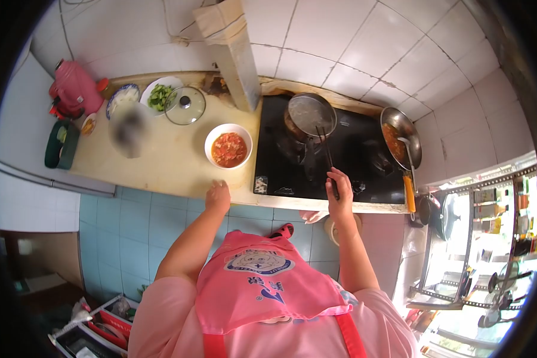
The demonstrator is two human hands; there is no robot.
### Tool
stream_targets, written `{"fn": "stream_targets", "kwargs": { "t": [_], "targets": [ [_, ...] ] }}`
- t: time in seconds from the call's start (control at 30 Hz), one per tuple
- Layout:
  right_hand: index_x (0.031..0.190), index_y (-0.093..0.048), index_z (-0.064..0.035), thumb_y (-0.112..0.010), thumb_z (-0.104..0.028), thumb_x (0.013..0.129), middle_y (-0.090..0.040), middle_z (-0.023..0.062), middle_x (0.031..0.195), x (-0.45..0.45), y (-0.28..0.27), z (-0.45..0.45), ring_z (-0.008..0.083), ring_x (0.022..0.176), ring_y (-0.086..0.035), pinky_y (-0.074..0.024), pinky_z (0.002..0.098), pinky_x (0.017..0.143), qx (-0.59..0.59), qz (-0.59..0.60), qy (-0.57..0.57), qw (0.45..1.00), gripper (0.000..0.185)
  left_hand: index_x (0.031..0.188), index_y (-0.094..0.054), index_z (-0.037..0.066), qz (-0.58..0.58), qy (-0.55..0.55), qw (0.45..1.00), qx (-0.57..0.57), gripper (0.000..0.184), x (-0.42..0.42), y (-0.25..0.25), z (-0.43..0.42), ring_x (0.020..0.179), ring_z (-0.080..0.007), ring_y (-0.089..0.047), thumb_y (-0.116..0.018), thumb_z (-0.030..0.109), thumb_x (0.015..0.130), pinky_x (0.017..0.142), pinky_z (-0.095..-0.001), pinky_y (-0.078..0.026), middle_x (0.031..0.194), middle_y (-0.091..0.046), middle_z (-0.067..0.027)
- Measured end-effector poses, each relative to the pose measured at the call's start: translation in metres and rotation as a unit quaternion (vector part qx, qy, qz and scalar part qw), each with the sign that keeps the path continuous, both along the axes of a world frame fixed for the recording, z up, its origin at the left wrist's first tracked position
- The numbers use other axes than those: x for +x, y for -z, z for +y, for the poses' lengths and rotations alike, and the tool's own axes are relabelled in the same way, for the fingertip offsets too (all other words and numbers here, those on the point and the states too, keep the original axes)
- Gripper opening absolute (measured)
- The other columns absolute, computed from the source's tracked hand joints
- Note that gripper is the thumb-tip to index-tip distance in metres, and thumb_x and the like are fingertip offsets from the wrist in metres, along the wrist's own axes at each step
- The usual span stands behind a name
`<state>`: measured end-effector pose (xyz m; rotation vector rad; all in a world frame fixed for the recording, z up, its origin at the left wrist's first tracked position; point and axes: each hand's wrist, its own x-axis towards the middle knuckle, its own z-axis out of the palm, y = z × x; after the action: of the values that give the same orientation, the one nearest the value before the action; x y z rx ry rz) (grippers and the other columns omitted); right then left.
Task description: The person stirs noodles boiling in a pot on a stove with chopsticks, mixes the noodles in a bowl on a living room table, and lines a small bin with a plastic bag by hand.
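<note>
My right hand is closed round dark chopsticks, whose tips reach into a pot of cloudy liquid on the black stove. Near the counter's front edge, my left hand has its fingers curled together; whether they hold anything is too small to tell. Just above it stands a white bowl of red and yellow food. Behind that bowl a glass lid overlaps a plate of chopped greens.
A wok with reddish sauce and a spatula sits at the stove's right, its orange handle over the front edge. At the counter's left are a pink kettle, a green container and a patterned bowl. A post rises behind the counter.
</note>
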<state>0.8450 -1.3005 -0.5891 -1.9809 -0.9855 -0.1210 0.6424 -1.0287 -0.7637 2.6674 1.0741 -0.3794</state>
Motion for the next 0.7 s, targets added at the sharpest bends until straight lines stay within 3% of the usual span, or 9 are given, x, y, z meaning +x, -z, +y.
{"fn": "stream_targets", "kwargs": {
  "t": [0.03, 0.1, 0.17, 0.23, 0.27, 0.33, 0.67, 0.7],
  "targets": [
    [0.108, -0.057, -0.0017, -0.058, -0.001, 0.086, -0.056, 0.0204, 0.117, 0.000, 0.000, 0.000, 0.0343, 0.103, -0.056, -0.0444, 0.0365, 0.089, 0.001, -0.001, -0.003, 1.000, 0.022, 0.128, -0.045, 0.000, -0.003, 0.008, 1.000, 0.000, 0.058, 0.002, 0.000, -0.001, 0.107, -0.0351, -0.057, -0.069, 0.021, 0.079, 0.090, -0.0389, -0.048, 0.127, -0.047, -0.0261],
    [0.108, -0.057, -0.0016, -0.058, 0.000, 0.085, -0.056, 0.0203, 0.117, -0.003, -0.003, 0.001, 0.0338, 0.102, -0.057, -0.0452, 0.0355, 0.088, 0.007, 0.011, -0.004, 1.000, 0.023, 0.121, -0.052, 0.000, 0.024, 0.015, 0.999, 0.017, 0.034, 0.003, -0.002, -0.002, 0.107, -0.0326, -0.058, -0.045, 0.009, 0.089, 0.088, -0.0375, -0.049, 0.126, -0.049, -0.0277],
    [0.108, -0.057, -0.0016, -0.058, 0.000, 0.085, -0.056, 0.0202, 0.117, -0.004, -0.003, 0.001, 0.0337, 0.102, -0.057, -0.0456, 0.0352, 0.087, 0.008, 0.010, -0.001, 1.000, 0.023, 0.119, -0.054, -0.001, 0.019, 0.022, 0.999, 0.026, 0.033, 0.003, 0.002, 0.000, 0.107, -0.0325, -0.058, -0.045, 0.010, 0.089, 0.089, -0.0376, -0.049, 0.126, -0.049, -0.0291],
    [0.108, -0.056, -0.0015, -0.058, 0.001, 0.085, -0.056, 0.0201, 0.117, -0.005, -0.003, 0.002, 0.0335, 0.101, -0.058, -0.0459, 0.0348, 0.087, 0.009, 0.009, 0.000, 1.000, 0.023, 0.124, -0.049, -0.001, 0.010, 0.019, 1.000, 0.014, 0.051, 0.003, 0.003, 0.003, 0.107, -0.0374, -0.057, -0.068, 0.020, 0.080, 0.092, -0.0395, -0.048, 0.125, -0.048, -0.0305],
    [0.108, -0.056, -0.0016, -0.058, 0.001, 0.084, -0.056, 0.0202, 0.117, -0.006, -0.003, 0.003, 0.0333, 0.101, -0.058, -0.0461, 0.0348, 0.087, 0.008, 0.009, -0.001, 1.000, 0.024, 0.124, -0.049, -0.001, 0.009, 0.022, 1.000, 0.016, 0.051, 0.003, 0.004, 0.004, 0.107, -0.0374, -0.057, -0.068, 0.020, 0.080, 0.092, -0.0395, -0.048, 0.125, -0.048, -0.0305],
    [0.108, -0.056, -0.0016, -0.059, 0.002, 0.084, -0.056, 0.0202, 0.117, -0.007, -0.004, 0.005, 0.0331, 0.101, -0.058, -0.0463, 0.0347, 0.087, 0.007, 0.008, -0.002, 1.000, 0.024, 0.121, -0.054, -0.002, 0.027, 0.022, 0.999, -0.009, 0.035, 0.005, -0.015, 0.002, 0.110, -0.0337, -0.057, -0.042, 0.009, 0.090, 0.091, -0.0376, -0.048, 0.128, -0.047, -0.0303],
    [0.107, -0.056, -0.0017, -0.060, 0.001, 0.083, -0.056, 0.0212, 0.116, -0.007, -0.002, 0.012, 0.0365, 0.104, -0.057, -0.0453, 0.0373, 0.089, 0.001, -0.008, -0.010, 1.000, 0.024, 0.126, -0.050, -0.002, 0.032, 0.007, 0.999, -0.021, 0.038, 0.005, 0.002, 0.003, 0.112, -0.0353, -0.055, -0.042, 0.010, 0.090, 0.092, -0.0388, -0.048, 0.133, -0.042, -0.0305],
    [0.107, -0.056, -0.0017, -0.060, 0.001, 0.083, -0.056, 0.0212, 0.115, -0.007, -0.002, 0.012, 0.0365, 0.104, -0.057, -0.0453, 0.0373, 0.089, 0.002, -0.005, -0.011, 1.000, 0.024, 0.126, -0.049, -0.003, 0.015, 0.003, 1.000, -0.008, 0.043, 0.005, 0.008, 0.004, 0.109, -0.0365, -0.056, -0.053, 0.014, 0.087, 0.092, -0.0391, -0.048, 0.129, -0.045, -0.0314]
  ]
}}
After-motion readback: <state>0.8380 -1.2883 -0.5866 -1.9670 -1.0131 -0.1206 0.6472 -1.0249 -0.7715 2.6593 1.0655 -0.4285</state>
